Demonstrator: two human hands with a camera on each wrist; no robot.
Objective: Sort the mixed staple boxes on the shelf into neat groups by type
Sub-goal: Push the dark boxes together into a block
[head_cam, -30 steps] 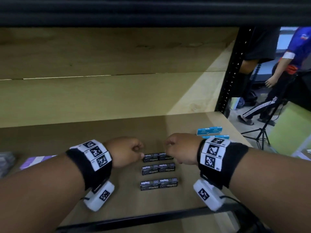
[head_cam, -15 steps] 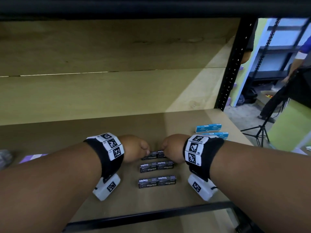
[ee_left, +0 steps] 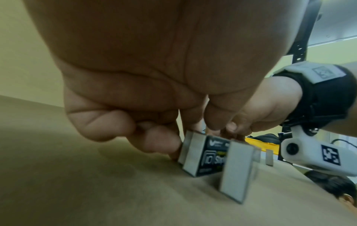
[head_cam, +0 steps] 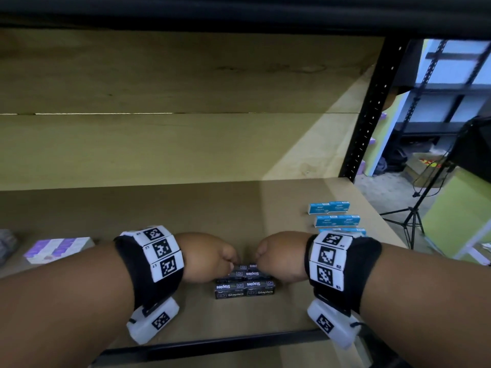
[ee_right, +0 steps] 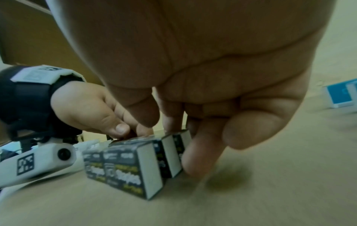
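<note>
Two hands meet over a group of black staple boxes (head_cam: 244,288) near the front edge of a brown shelf (head_cam: 186,208). The left hand (head_cam: 206,257) comes in from the left and the right hand (head_cam: 281,257) from the right, each with fingers curled down onto the farthest black box (head_cam: 248,266) of the group. In the left wrist view, the left hand's fingertips (ee_left: 173,146) press against that box's left end while the thumb comes down on its top. In the right wrist view, the right hand's fingers (ee_right: 201,152) pinch the box's right end, one finger reaching down to the shelf surface beside it. The black boxes lie in rows running left to right, packed close, one row behind the other, white end flaps showing at their sides; the nearest row (head_cam: 244,293) sits apart from both hands.

To the far right on the same shelf, blue staple boxes (head_cam: 333,215) lie in their own column, partly hidden behind the right wristband (head_cam: 332,258). At the left, a purple and white box (head_cam: 57,249) rests alone, well apart from the black group. A black upright post (head_cam: 372,110) frames the shelf's right side, with a tripod (head_cam: 414,219) standing on the floor beyond.
</note>
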